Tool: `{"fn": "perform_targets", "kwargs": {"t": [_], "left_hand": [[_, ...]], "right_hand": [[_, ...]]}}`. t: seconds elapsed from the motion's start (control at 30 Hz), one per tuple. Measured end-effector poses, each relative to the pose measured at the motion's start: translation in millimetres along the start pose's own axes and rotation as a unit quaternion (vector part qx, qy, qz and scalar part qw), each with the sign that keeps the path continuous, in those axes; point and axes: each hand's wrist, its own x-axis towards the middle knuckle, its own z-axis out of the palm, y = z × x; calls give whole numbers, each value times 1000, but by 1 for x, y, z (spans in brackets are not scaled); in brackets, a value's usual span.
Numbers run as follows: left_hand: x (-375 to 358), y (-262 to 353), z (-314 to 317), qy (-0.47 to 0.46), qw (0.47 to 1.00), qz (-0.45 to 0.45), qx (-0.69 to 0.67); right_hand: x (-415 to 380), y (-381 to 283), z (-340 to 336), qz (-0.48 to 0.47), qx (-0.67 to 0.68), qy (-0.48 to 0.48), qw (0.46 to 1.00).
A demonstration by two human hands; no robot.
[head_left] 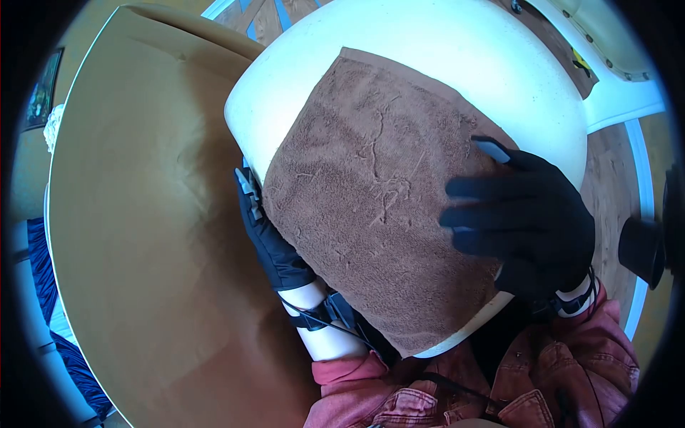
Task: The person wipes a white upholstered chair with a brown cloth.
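Observation:
A brown towel [357,214] with loose threads on it lies over a large white rounded surface [528,78]. My right hand [524,214], in a black glove, rests over the towel's right part with its fingers spread, slightly blurred. At the left edge of the towel, my left hand [267,232], also black-gloved, is against the side of the white surface. Its fingertips point upward, and part of the hand is hidden behind the towel; whether it grips anything is not clear.
A large brown panel [143,214] with a pale edge stands along the left. Wooden floor [614,185] shows at the right, with a black object [640,250] there. A cream padded piece [614,36] is at the top right, and dark blue fabric [43,271] at the far left.

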Motion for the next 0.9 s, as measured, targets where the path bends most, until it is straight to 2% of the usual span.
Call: {"fn": "perform_targets", "kwargs": {"t": [0.07,0.37,0.9], "left_hand": [[-1,1,-1,0,1000,-6,3],[-1,-2,-12,12,999,4,50],[-3,7,-15,0,999,8,31]], "right_hand": [[6,0,2,-40,-54,17,998],[6,-3,11,-44,-7,18,999],[17,-12,23,-30,-46,15,998]]}}
